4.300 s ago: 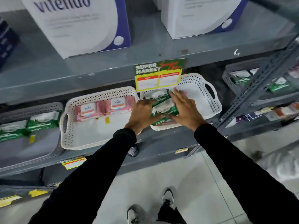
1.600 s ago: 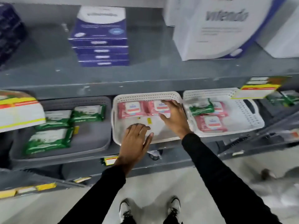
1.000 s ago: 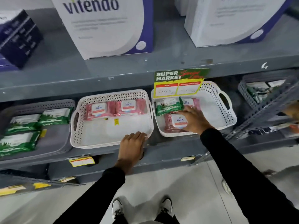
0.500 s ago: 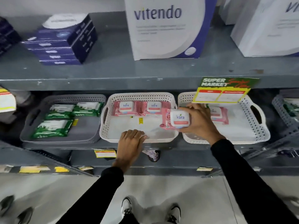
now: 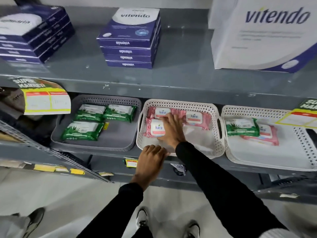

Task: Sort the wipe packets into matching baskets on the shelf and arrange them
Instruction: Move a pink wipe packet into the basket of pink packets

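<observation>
Three baskets stand on the lower shelf. The grey basket (image 5: pixel 109 141) at the left holds three green wipe packets (image 5: pixel 82 128). The middle white basket (image 5: pixel 216 134) holds pink packets along its back. My right hand (image 5: pixel 171 129) reaches into it and grips a pink wipe packet (image 5: pixel 155 128) lying at the basket's front left. My left hand (image 5: pixel 151 162) rests on that basket's front rim, fingers together, holding no packet. The right white basket (image 5: pixel 257 162) holds one green packet (image 5: pixel 241 127) partly on top of a pink packet (image 5: pixel 265 134).
The upper shelf (image 5: pixel 171 79) carries stacks of blue boxes (image 5: pixel 128 48) and a large white box (image 5: pixel 264 31). Yellow price signs (image 5: pixel 46 100) hang from the shelf edge at left and right. A slanted metal strut (image 5: pixel 56 155) crosses lower left. Another person's shoe (image 5: pixel 34 220) is at bottom left.
My right hand carried the pink packet from the right basket leftward and has set it down in the middle basket's front left. My left hand stayed on the basket's front rim.
</observation>
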A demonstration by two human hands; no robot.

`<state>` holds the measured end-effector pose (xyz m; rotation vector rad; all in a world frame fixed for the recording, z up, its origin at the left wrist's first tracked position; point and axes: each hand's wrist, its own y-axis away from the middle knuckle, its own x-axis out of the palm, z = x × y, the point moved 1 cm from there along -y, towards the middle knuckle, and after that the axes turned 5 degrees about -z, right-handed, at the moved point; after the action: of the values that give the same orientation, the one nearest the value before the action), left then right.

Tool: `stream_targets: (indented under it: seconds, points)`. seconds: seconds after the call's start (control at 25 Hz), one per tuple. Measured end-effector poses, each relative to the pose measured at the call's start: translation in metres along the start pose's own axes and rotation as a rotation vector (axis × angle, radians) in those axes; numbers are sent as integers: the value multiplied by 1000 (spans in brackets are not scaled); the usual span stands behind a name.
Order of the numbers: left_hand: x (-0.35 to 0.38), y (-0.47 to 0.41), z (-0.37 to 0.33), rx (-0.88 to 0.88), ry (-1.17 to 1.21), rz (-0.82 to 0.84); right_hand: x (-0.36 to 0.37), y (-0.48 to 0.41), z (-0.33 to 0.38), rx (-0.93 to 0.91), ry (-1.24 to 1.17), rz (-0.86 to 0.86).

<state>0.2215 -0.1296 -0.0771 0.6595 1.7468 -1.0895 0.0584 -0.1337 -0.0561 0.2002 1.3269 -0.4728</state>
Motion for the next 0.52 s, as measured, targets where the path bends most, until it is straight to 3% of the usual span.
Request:
stream_targets:
  seconds: [0.24,0.4,0.52]
  points:
    - [3,-13,-24,58,31,-18,-35,21,-40,36,-152,-50]
    - [19,-36,-74,178,71,-10,-87,49,-129,158,-118,-218]
    - [32,-52,-113,208,113,20,-112,71,-201,298,-228,-146]
